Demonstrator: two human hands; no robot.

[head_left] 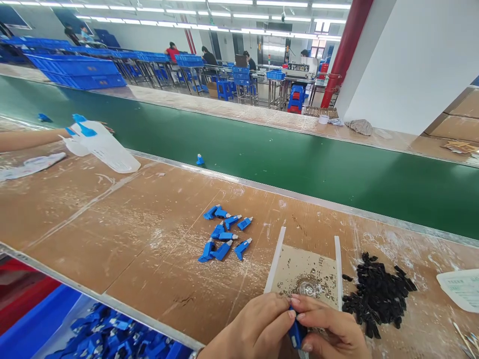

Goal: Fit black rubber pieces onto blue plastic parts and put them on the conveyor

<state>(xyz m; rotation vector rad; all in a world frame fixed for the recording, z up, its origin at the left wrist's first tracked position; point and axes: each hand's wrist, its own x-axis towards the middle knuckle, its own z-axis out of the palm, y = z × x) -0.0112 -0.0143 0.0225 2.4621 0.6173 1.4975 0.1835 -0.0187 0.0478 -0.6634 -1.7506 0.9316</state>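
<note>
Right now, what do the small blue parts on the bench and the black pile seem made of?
The small blue parts look like moulded plastic: saturated colour, soft sheen, crisp edges. The black pile looks matte, perhaps plastic or rubber; too small to tell which.

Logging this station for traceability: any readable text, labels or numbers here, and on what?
White printed sheet, bench's right edge: print too small to read.
Dark panel on the distant machine: markings too blurred to read.
Blue plastic part between left hand and right hand: no readable marking shows.
Nothing legible to quote.
</note>
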